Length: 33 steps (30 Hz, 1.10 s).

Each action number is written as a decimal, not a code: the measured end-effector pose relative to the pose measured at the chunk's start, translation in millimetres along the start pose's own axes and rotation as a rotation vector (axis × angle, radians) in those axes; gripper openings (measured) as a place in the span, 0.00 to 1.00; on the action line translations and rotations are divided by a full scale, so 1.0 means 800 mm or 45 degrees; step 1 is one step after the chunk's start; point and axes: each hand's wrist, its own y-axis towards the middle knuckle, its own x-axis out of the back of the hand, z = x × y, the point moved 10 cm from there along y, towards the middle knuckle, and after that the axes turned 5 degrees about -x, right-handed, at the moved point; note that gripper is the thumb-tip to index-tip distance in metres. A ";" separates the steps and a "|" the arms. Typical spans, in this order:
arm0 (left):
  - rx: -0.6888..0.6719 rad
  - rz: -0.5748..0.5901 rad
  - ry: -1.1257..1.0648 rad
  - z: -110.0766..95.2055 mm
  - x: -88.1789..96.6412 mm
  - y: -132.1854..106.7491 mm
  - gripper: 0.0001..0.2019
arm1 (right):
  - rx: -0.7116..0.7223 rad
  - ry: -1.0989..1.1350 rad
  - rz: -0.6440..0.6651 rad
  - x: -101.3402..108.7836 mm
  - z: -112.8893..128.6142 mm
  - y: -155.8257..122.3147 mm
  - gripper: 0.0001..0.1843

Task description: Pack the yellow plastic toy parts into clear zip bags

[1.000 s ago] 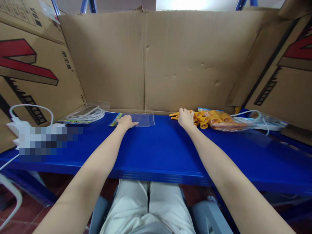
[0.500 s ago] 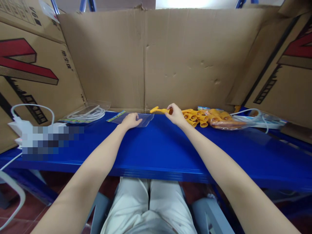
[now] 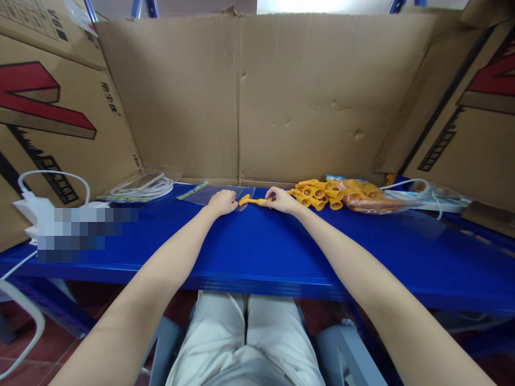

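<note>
My right hand is closed around a yellow plastic piece, whose ribbed, knobbed end points left. That end lies at the right edge of a clear plastic bag with a green and blue printed strip. Whether the tip is inside the bag or over it, I cannot tell. My left hand has its fingers curled on the bag near that same edge. Right of my right hand lies a pile of similar yellow pieces with hollow flared ends.
A filled clear bag of yellow pieces lies beyond the pile. At the left are a bagged coil of white cable and a white plug adapter. Cardboard walls the back and sides of the blue tabletop.
My right hand has moved left and nearer with the yellow piece, bringing its end to the bag's edge. My left hand has shifted slightly right along the bag.
</note>
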 end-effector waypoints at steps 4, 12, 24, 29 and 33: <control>-0.048 -0.047 0.047 -0.012 0.009 -0.003 0.08 | 0.032 -0.300 0.034 0.002 0.007 -0.004 0.15; -0.228 -0.161 0.112 -0.050 0.018 -0.008 0.11 | 0.089 -0.242 -0.014 0.006 0.025 -0.005 0.12; 0.028 -0.281 -0.059 -0.002 0.033 -0.004 0.15 | 0.107 -0.114 0.014 -0.009 0.035 -0.010 0.13; 0.524 -0.073 -0.060 0.109 0.009 -0.019 0.21 | 0.097 -0.084 0.017 -0.011 0.033 -0.008 0.13; 0.566 -0.049 -0.148 0.132 0.001 -0.015 0.20 | 0.072 -0.091 0.022 -0.012 0.034 -0.009 0.14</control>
